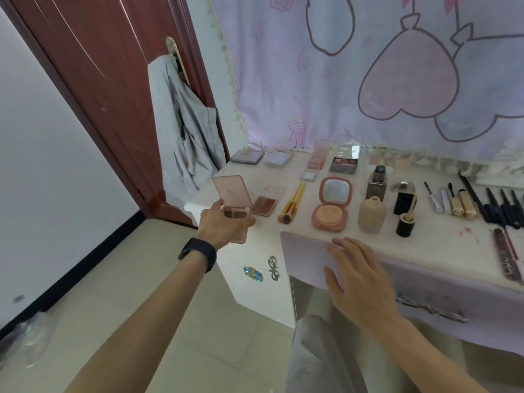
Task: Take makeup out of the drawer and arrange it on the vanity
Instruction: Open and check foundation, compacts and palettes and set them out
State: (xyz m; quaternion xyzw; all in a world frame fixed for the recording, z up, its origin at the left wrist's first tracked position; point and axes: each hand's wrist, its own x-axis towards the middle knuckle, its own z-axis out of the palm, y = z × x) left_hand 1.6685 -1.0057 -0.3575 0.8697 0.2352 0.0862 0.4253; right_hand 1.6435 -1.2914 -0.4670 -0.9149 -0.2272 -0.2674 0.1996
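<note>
My left hand (224,225) grips an open pink compact palette (234,199), lid up, above the vanity's left front corner. My right hand (357,276) rests with straight fingers on the pale lilac drawer front (306,253) at the vanity's front edge. On the white vanity top (442,245) lie a blush palette (268,201), gold-handled brushes (293,202), an open cushion compact (331,205), a beige bottle (371,215), eyeshadow palettes (343,164) and several mascaras and pencils (487,202).
A grey garment (184,129) hangs on the handle of a dark red door (93,66) at left. A pink curtain (368,69) hangs behind the vanity. A white side cabinet (255,279) with ornate knobs stands below the left corner. Tiled floor lies at left.
</note>
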